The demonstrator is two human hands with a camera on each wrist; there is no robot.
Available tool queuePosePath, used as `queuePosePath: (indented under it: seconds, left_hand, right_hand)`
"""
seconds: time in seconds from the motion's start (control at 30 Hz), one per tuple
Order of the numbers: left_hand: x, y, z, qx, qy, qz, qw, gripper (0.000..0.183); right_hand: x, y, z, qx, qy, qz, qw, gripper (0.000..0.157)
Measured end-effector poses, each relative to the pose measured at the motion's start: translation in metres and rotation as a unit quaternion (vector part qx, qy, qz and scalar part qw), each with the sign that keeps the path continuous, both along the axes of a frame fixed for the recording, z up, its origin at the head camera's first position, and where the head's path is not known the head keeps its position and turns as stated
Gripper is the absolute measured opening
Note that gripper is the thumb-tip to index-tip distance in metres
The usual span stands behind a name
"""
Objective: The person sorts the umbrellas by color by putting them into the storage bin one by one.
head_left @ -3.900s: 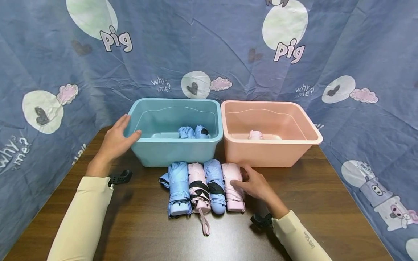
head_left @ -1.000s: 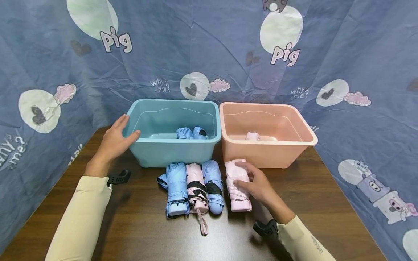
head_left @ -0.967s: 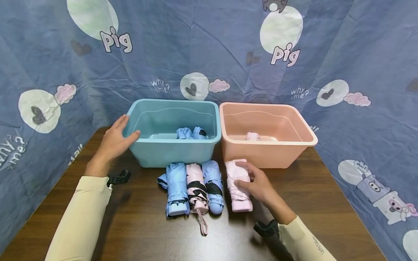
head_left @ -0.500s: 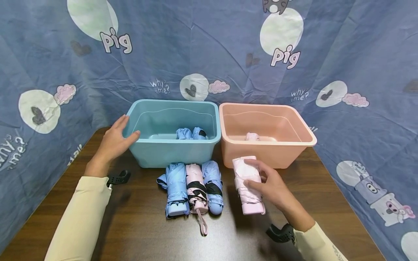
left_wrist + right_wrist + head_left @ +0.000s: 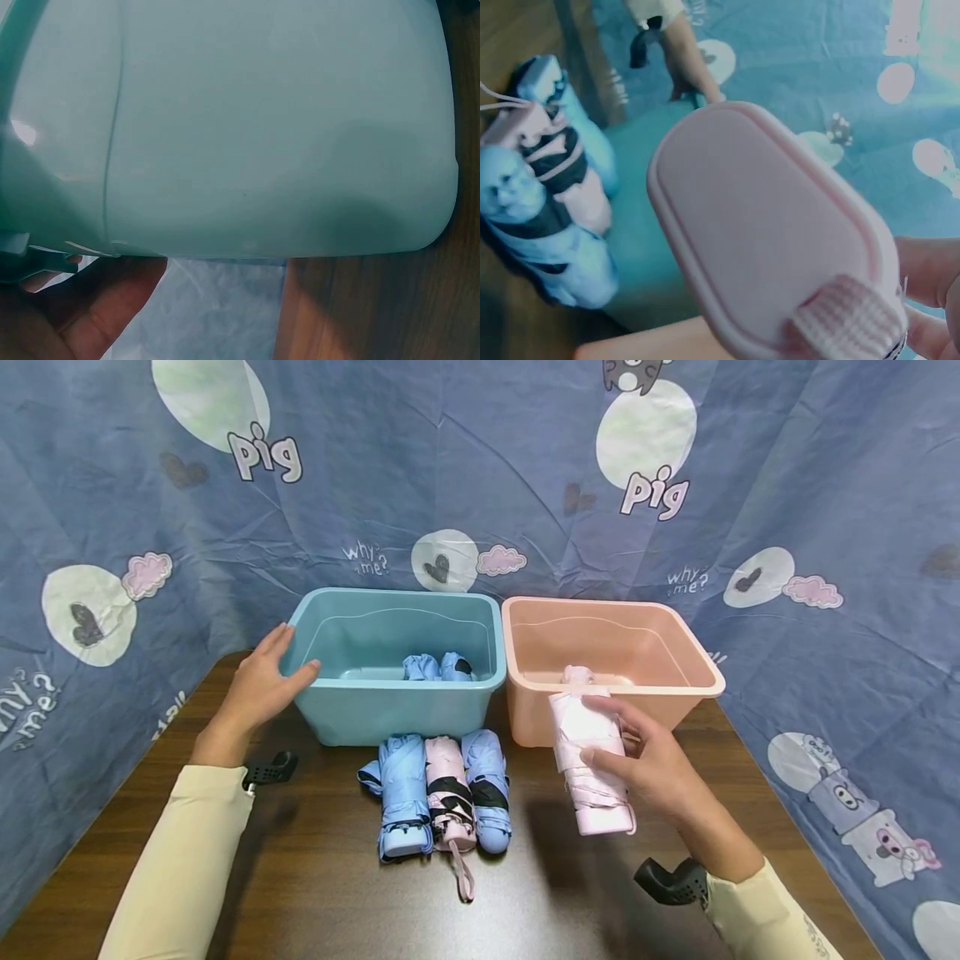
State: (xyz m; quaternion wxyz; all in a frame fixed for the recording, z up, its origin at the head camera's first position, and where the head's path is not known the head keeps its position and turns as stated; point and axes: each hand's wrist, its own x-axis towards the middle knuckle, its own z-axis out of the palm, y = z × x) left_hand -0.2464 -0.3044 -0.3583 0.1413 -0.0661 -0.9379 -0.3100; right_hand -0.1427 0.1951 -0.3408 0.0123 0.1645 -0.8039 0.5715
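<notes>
My right hand grips a folded pink umbrella by its right side, thumb in front. It is raised off the table, overlapping the near wall of the peach bin. The right wrist view shows its flat pink end cap with a woven strap close up. My left hand rests at the left rim of the teal bin, fingers extended; the left wrist view shows the fingers beside the bin's outer wall. A pink umbrella end shows inside the peach bin.
On the table lie a blue umbrella, a pink-and-black umbrella with a strap, and another blue umbrella, side by side before the teal bin. Inside that bin are two blue umbrella ends. A printed cloth hangs behind.
My right hand took hold of the rightmost pink umbrella, drew it right, away from the row, and lifted it toward the peach bin. My left hand stays at the teal bin's rim.
</notes>
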Motion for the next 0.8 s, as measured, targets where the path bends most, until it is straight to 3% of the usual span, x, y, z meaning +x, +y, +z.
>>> queuePosePath:
  seconds: [0.43,0.8]
  left_hand:
    - [0.001,0.0,-0.001,-0.001,-0.004,0.003,1.0,0.082]
    - [0.003,0.001,0.0,0.003,-0.005,0.006,1.0,0.082]
  right_hand:
    - [-0.029,0.024,0.046,0.006,0.009,-0.059,0.998,0.063]
    - [-0.064,0.041,0.067,0.037,0.02,-0.124,0.991,0.063]
